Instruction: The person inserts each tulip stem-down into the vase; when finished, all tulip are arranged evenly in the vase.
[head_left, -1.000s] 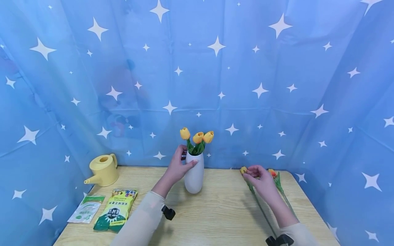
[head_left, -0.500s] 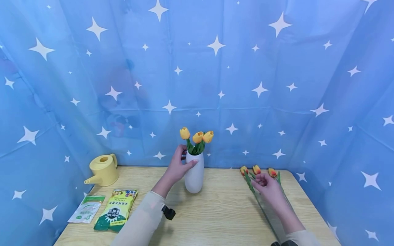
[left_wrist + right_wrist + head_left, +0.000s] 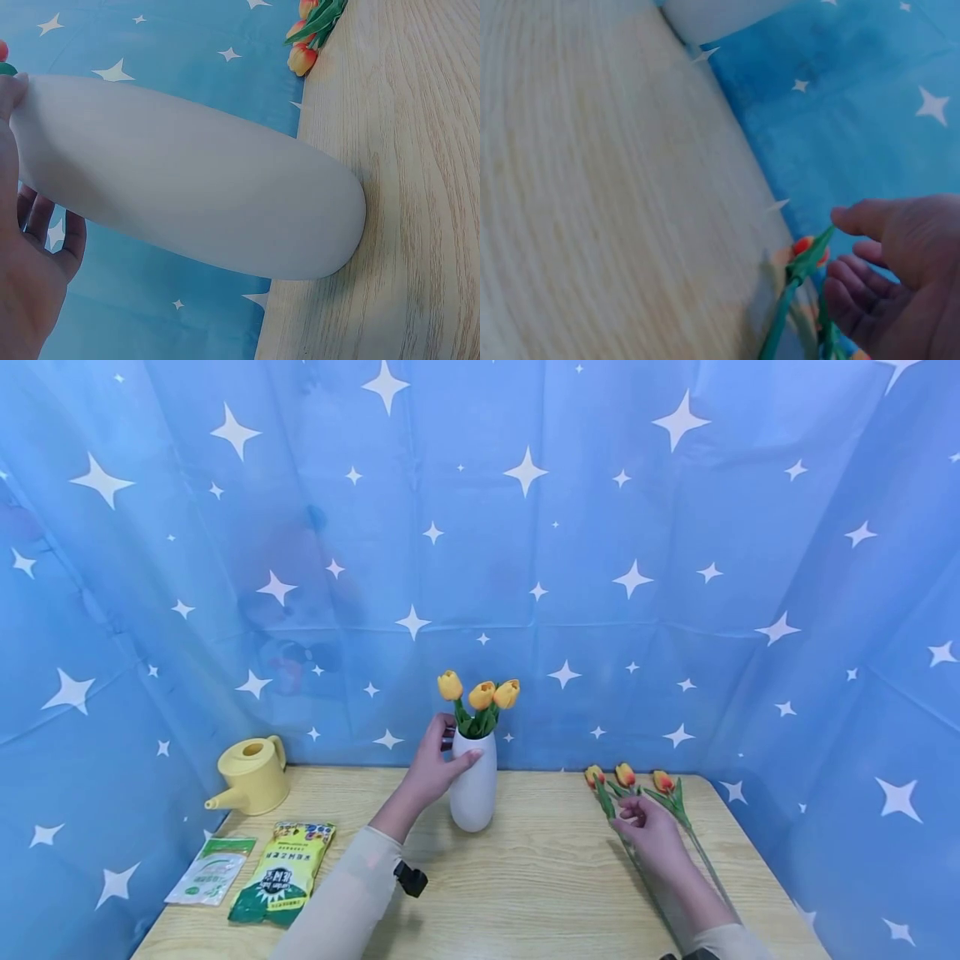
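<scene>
A white vase (image 3: 474, 789) stands on the table with yellow tulips (image 3: 482, 695) in its mouth. My left hand (image 3: 433, 770) holds it by the upper part, thumb across the front and fingers round the far side; the left wrist view shows the vase's smooth body (image 3: 195, 176) down to its rounded base. To the right lie three orange-yellow tulips (image 3: 625, 775) with green leaves and long stems. Over them hovers my right hand (image 3: 651, 835), fingers loosely bent. In the right wrist view its thumb is apart from the fingers, the thumb tip right at a green leaf (image 3: 808, 259).
On the left of the wooden table (image 3: 540, 877) stands a yellow watering can (image 3: 253, 777). Before it lie a yellow-green packet (image 3: 283, 872) and a smaller white-green packet (image 3: 212, 871). A blue curtain with white stars (image 3: 480, 527) hangs right behind the table.
My right hand has drawn back toward me and slightly right from the tulip heads, uncovering the middle one. The left hand and the vase have stayed in place.
</scene>
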Demonstrator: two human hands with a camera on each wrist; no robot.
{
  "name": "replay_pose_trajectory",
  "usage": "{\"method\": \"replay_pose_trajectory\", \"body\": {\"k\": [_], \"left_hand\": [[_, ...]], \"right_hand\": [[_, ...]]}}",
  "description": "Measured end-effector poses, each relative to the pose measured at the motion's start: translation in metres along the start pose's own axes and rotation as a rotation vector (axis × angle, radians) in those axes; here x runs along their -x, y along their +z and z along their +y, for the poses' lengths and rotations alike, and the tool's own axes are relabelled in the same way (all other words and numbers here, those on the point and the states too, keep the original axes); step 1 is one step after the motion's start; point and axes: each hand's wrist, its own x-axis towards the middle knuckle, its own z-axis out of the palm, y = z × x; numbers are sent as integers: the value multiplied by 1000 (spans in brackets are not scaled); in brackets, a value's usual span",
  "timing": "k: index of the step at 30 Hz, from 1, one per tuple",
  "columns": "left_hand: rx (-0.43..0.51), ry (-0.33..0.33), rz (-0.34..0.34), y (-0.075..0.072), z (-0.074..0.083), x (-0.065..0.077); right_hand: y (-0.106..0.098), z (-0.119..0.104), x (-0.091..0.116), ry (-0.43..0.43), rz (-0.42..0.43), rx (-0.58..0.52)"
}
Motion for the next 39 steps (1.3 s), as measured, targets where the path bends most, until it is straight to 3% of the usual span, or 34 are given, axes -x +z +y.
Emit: {"method": "replay_pose_trajectory", "body": {"k": [8,25,39], "left_hand": [[0,-4,-4,0,1,1],[3,-19,-4,0,2,0],[9,-4,-5,0,2,0]], "right_hand": [[5,9,0,19,-44,15],[13,15,-6,6,-39,143],[14,19,-10,5,-37,88]]}}
